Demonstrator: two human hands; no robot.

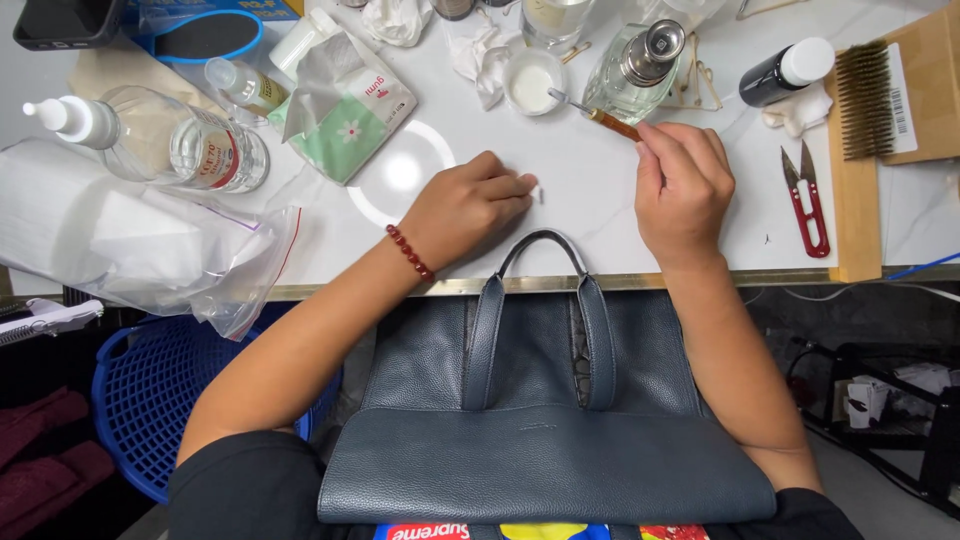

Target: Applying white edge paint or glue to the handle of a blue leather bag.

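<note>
My right hand (683, 190) grips a thin tool with a brown handle (612, 124); its metal tip reaches into a small white cup (531, 84) on the white table (600, 190). My left hand (468, 208), with a red bead bracelet on the wrist, rests on the table with fingers curled, pinching a tiny white piece (537, 190). A dark blue leather handbag (545, 420) lies on my lap, its handle (541, 243) resting over the table edge between my two hands.
A glass bottle with a metal cap (634, 68) stands behind the cup. Red thread snips (806, 198), a wire brush (866, 98) and a black bottle (785, 72) lie right. Clear plastic bottles (180, 140), a tissue pack (345, 110) and plastic bags (130, 235) crowd the left. A blue basket (150, 400) sits below.
</note>
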